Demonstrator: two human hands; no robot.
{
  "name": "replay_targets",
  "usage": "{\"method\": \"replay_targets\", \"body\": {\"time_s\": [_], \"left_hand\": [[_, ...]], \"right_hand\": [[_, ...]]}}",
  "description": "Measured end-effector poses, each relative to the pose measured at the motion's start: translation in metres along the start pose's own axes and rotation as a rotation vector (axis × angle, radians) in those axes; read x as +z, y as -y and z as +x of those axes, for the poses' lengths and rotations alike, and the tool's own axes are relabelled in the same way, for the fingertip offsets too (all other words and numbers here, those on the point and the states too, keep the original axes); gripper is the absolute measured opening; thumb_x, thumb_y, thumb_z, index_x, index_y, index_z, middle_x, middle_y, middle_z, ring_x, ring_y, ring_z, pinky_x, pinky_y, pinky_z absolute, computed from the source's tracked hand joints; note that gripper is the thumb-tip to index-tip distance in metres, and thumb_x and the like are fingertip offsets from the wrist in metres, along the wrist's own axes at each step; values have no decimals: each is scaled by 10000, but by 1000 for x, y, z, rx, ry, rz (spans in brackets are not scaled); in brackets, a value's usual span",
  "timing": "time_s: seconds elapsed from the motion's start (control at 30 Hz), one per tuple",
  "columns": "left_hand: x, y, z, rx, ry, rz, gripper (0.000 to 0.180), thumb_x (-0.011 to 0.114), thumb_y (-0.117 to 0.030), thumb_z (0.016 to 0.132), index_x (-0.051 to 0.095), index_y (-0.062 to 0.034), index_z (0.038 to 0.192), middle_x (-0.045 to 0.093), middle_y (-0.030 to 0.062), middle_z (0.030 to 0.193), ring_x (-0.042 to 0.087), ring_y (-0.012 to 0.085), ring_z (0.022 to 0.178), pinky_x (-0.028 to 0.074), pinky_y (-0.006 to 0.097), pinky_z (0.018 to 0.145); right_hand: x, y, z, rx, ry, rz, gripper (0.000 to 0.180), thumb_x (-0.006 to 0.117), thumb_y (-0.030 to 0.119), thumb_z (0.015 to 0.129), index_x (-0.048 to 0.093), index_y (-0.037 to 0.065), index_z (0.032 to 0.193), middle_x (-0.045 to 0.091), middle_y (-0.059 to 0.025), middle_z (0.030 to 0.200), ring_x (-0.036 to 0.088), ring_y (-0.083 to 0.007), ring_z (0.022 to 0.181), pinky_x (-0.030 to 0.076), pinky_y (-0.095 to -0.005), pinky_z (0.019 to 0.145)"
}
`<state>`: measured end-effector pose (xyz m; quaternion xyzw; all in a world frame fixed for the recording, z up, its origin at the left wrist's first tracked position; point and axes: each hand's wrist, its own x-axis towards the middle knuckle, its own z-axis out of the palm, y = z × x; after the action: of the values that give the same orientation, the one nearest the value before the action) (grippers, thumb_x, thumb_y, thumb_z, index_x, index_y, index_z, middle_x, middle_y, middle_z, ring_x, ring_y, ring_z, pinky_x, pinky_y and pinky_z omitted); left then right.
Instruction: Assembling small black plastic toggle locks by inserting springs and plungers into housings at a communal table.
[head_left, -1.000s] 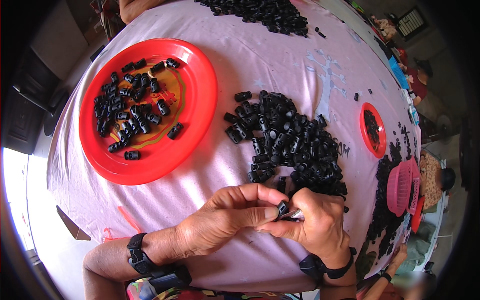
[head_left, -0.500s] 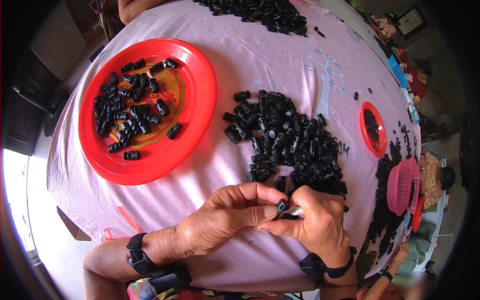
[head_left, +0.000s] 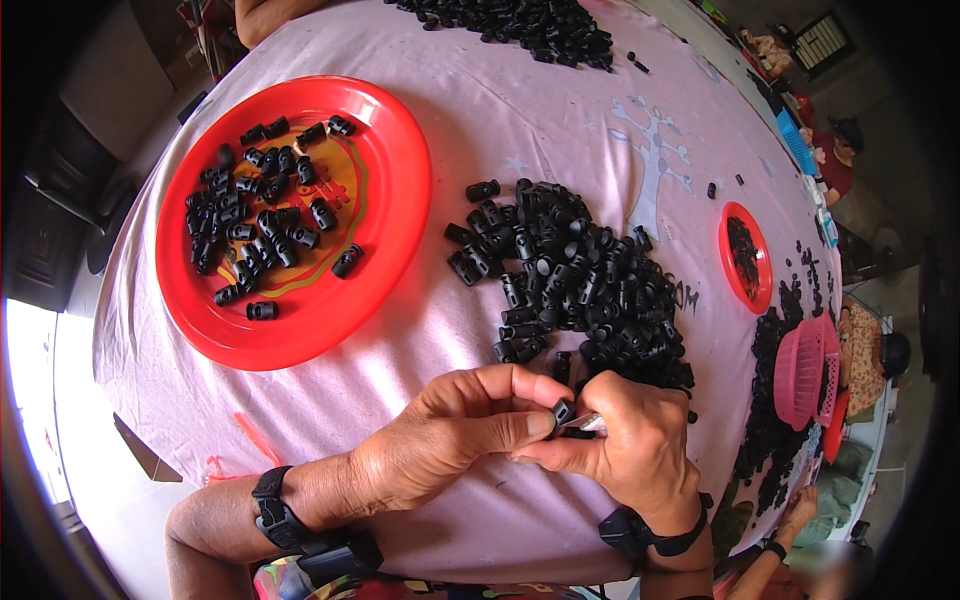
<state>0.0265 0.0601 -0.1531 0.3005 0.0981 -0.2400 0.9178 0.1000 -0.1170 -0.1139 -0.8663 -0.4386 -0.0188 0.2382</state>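
Observation:
My left hand pinches a small black plastic cord lock between thumb and fingertips. Closed around a small metal blade, my right hand holds its pale tip against the cord lock. The blade's grip is hidden inside the fist. Just beyond both hands lies a heap of black cord locks on the pink cloth. To the left, a large red plate with a yellow patterned middle carries many more, loosely scattered.
Another black heap lies at the far edge, near someone's forearm. At the right are a small red dish of black bits, a pink basket and spread black pieces. A co-worker's hand shows at lower right.
Almost nothing differs. Both hands keep the same hold on the cord lock and the blade; the whole picture has shifted very slightly.

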Motion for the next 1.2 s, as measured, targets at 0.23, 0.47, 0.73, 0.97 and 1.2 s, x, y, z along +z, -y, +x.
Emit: {"method": "replay_targets", "body": {"time_s": [0.23,0.47,0.73,0.97,1.2], "left_hand": [[1,-2,-2,0,12,21,261,586,-37,900,579,-21,1161,621,22,1045,561,84,959,435,206,834],[0,-1,-1,-4,-7,28,243,586,-31,900,586,-24,1144,621,26,1074,568,90,975,443,210,838],[0,1,-1,24,-11,-1,241,596,-28,894,593,-25,1135,631,19,1034,573,77,909,450,204,778],[2,-1,-2,-4,4,0,243,590,-27,896,595,-30,1139,634,17,1010,569,74,886,445,200,758],[2,2,0,10,-23,-5,247,594,-39,895,588,-22,1141,637,32,1028,578,88,936,448,212,816]], "right_hand": [[0,0,-1,-22,2,-41,594,761,581,627,445,78,624,473,-50,494,527,-221,423,437,-325,414],[-1,2,1,-8,-8,-27,597,758,581,631,436,78,618,469,-51,490,527,-220,422,435,-326,413],[-1,0,0,-56,21,-55,603,772,584,617,442,79,616,475,-49,486,533,-213,416,433,-320,404],[-1,-2,-1,-5,-23,-10,607,788,581,595,460,71,627,506,-45,505,554,-197,434,451,-309,421],[-2,0,1,-15,-18,-14,611,791,577,589,452,71,628,494,-43,499,545,-193,427,443,-302,412]]}}
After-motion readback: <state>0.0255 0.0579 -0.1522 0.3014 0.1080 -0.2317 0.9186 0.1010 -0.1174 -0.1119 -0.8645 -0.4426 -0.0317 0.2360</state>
